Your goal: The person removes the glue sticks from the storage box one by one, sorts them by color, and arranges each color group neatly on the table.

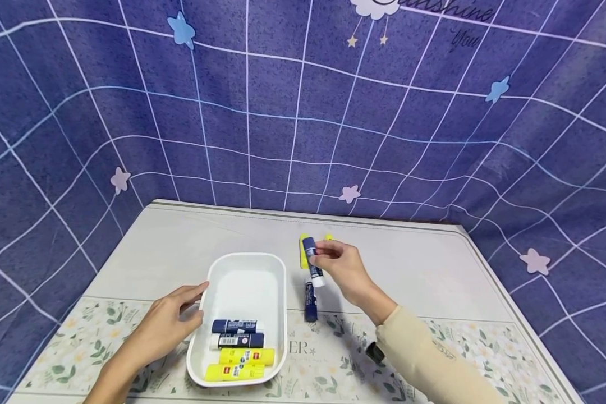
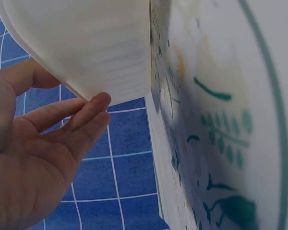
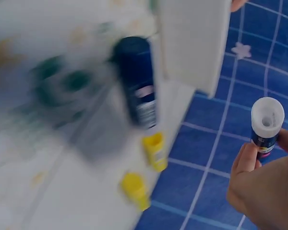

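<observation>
My right hand (image 1: pixel 333 259) pinches a blue-and-white glue stick (image 1: pixel 312 261) and holds it lifted above the table, white end down. The right wrist view shows that stick (image 3: pixel 266 125) in my fingers. Below it a blue glue stick (image 1: pixel 310 302) lies on the table, and two yellow ones (image 1: pixel 304 251) lie just behind; they also show in the right wrist view as a blue stick (image 3: pixel 137 81) and yellow sticks (image 3: pixel 154 151). A white tray (image 1: pixel 242 275) holds two blue sticks (image 1: pixel 236 326) and two yellow sticks (image 1: pixel 246 356). My left hand (image 1: pixel 179 314) rests with straight fingers against the tray's left side (image 2: pixel 105 57).
The table carries a pale mat with a floral border (image 1: pixel 328 359) along its near part. A blue grid-patterned cloth (image 1: pixel 303 112) hangs behind and around the table. The table's right edge (image 1: pixel 510 303) runs diagonally.
</observation>
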Demonstrator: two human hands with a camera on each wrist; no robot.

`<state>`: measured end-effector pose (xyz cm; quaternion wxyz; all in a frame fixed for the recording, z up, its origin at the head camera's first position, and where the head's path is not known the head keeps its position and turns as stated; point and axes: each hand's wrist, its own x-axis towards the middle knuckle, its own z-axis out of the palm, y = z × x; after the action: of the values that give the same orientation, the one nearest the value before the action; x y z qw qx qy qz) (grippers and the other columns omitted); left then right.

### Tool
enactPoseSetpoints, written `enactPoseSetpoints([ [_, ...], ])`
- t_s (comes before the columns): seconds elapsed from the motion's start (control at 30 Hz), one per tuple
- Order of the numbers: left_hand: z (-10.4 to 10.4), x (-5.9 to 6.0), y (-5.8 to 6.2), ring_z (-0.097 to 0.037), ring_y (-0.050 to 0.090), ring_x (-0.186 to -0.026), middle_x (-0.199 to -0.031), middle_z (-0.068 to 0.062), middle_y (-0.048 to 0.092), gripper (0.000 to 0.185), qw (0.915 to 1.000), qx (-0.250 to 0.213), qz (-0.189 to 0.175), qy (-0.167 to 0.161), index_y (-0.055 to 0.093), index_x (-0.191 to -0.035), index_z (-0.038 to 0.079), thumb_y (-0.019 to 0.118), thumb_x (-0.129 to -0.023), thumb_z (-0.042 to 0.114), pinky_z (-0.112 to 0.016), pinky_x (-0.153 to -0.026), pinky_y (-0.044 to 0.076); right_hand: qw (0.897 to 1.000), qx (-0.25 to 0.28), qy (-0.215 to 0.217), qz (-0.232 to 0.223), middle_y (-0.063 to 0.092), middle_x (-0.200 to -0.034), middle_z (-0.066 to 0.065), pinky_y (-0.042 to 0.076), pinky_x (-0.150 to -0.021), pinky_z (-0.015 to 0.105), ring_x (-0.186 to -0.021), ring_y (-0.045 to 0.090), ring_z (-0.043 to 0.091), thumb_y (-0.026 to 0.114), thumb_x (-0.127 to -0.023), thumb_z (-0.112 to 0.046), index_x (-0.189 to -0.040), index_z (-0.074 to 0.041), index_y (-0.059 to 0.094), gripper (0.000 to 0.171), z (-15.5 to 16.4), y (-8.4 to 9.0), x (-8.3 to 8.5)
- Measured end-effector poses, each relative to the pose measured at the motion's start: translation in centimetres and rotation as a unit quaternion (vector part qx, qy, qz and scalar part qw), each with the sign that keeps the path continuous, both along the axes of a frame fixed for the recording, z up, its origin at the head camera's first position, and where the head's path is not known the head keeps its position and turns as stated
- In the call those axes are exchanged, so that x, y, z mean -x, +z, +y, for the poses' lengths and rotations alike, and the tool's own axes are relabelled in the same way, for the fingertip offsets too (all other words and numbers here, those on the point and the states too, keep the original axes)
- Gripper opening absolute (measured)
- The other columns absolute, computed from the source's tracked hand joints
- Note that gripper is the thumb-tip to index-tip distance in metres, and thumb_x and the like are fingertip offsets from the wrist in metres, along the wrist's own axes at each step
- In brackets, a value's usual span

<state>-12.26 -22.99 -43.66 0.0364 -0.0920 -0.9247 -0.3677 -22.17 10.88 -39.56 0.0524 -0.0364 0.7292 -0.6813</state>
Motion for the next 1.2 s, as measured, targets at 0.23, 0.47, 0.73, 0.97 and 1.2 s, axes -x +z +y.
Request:
enactPoseSetpoints([
  [0.23, -0.2, 0.2, 0.1, -0.039, 0.069, -0.118, -0.139, -0.022, 0.063, 0.057, 0.9998, 0.016, 0.010, -0.004, 0.057, -0.146, 0.001, 0.070, -0.091, 0.004, -0.049, -0.096, 0.063, 0.994, -0.080, -0.065, -0.039, 0.068, -0.108, 0.014, 0.059, -0.075, 0.017, -0.092, 0.063, 0.015, 0.073, -0.089, -0.001, -0.122, 0.005, 0.068, 0.034, 4.0, -3.3, -1.5],
  [0.47, -0.4, 0.5, 0.2, -0.038, 0.069, -0.117, -0.140, -0.021, 0.063, 0.057, 0.9997, 0.021, 0.006, -0.004, 0.056, -0.147, 0.001, 0.069, -0.091, 0.004, -0.049, -0.095, 0.063, 0.986, -0.122, -0.085, -0.076, 0.068, -0.102, 0.012, 0.057, -0.069, 0.019, -0.087, 0.064, 0.016, 0.076, -0.089, -0.004, -0.120, 0.006, 0.068, 0.033, 5.5, -6.0, -2.9],
  [0.73, 0.0, 0.6, 0.2, -0.039, 0.068, -0.119, -0.141, -0.022, 0.062, 0.058, 0.9998, 0.014, 0.003, -0.011, 0.055, -0.147, 0.000, 0.069, -0.091, 0.002, -0.049, -0.097, 0.062, 0.977, -0.167, -0.107, -0.084, 0.069, -0.099, 0.012, 0.056, -0.064, 0.019, -0.085, 0.063, 0.016, 0.077, -0.087, -0.004, -0.117, 0.005, 0.069, 0.033, 5.4, -6.8, -3.8],
  [0.97, -0.1, 0.7, 0.1, -0.040, 0.067, -0.121, -0.141, -0.021, 0.062, 0.058, 0.9998, 0.010, -0.002, -0.017, 0.054, -0.148, 0.001, 0.069, -0.092, 0.004, -0.051, -0.099, 0.061, 0.964, -0.224, -0.132, -0.054, 0.072, -0.095, 0.009, 0.055, -0.065, 0.020, -0.082, 0.065, 0.015, 0.081, -0.084, -0.010, -0.114, 0.002, 0.072, 0.033, 4.9, -7.5, -3.8],
  [1.2, -0.2, 0.7, -0.1, -0.038, 0.067, -0.121, -0.140, -0.021, 0.062, 0.058, 0.9997, 0.009, 0.010, -0.020, 0.055, -0.148, 0.001, 0.070, -0.092, 0.004, -0.050, -0.100, 0.060, 0.954, -0.261, -0.147, -0.010, 0.072, -0.091, 0.007, 0.055, -0.062, 0.020, -0.079, 0.065, 0.014, 0.081, -0.083, -0.012, -0.114, 0.002, 0.072, 0.035, 4.3, -8.0, -4.2],
])
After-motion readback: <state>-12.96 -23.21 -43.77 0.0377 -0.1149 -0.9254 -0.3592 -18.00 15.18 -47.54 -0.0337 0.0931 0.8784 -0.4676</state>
